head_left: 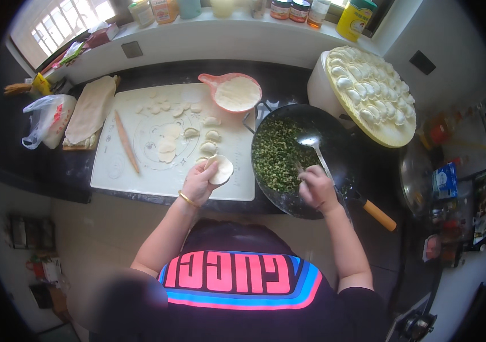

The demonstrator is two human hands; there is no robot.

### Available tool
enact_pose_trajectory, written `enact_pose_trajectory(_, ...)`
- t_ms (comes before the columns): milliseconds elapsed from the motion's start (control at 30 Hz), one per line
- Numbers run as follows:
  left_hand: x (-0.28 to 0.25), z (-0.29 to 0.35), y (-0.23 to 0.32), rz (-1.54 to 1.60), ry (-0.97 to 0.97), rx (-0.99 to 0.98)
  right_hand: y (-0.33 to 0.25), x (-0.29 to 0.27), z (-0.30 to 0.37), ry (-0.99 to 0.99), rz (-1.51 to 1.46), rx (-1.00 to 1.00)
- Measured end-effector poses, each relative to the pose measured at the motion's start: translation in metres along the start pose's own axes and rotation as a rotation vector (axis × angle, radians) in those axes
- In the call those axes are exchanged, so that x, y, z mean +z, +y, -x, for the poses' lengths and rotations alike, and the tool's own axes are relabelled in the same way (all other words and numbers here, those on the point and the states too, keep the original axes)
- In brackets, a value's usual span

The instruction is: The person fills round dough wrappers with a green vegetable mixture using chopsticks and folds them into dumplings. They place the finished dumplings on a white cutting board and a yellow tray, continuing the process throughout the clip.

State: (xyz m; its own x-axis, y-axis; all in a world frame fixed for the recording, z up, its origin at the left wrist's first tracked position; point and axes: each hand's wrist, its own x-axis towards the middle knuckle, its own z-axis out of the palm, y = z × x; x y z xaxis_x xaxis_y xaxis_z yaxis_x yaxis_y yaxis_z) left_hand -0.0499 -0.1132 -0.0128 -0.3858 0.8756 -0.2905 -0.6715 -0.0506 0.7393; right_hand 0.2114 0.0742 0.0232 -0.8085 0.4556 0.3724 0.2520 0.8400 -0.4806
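Observation:
My left hand [200, 181] holds a round dumpling wrapper [221, 169] over the near edge of the white dough mat [237, 188]. Over the wok [288, 208] of chopped green filling [279, 151], my right hand [316, 187] is closed, its fingertips by the filling. A thin utensil seems to stick out of it, but its kind is not clear. A metal ladle [310, 140] rests in the wok beside that hand. Folded dumplings [213, 135] lie in a row on the mat beyond my left hand. Flat wrappers [167, 149] overlap to their left, near small dough pieces [163, 106].
A rolling pin [126, 142] lies on the mat's left side. A pink scoop-shaped bowl of flour [237, 94] stands at its far edge. Right of the wok's far side, a round tray [394, 138] bears many dumplings. The wok's wooden handle [380, 214] points toward the near right.

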Motion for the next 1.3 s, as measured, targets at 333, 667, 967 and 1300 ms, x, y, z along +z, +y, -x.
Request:
enact_pose_trajectory(333,0.012,0.001,-0.011,0.036,-0.029,-0.099,0.03,-0.016,0.038,0.514,-0.582,0.656)
enact_pose_trajectory(667,0.026,-0.002,-0.005,0.206,-0.083,-0.21,0.02,0.026,0.046,0.579,-1.074,0.858)
enact_pose_trajectory(967,0.029,-0.005,-0.009,0.512,-0.19,-0.272,0.031,0.037,0.034,0.685,-1.174,0.947)
enact_pose_trajectory(1300,0.031,-0.008,-0.002,0.503,-0.177,-0.314,0.027,0.055,0.021,0.737,-1.416,0.99)
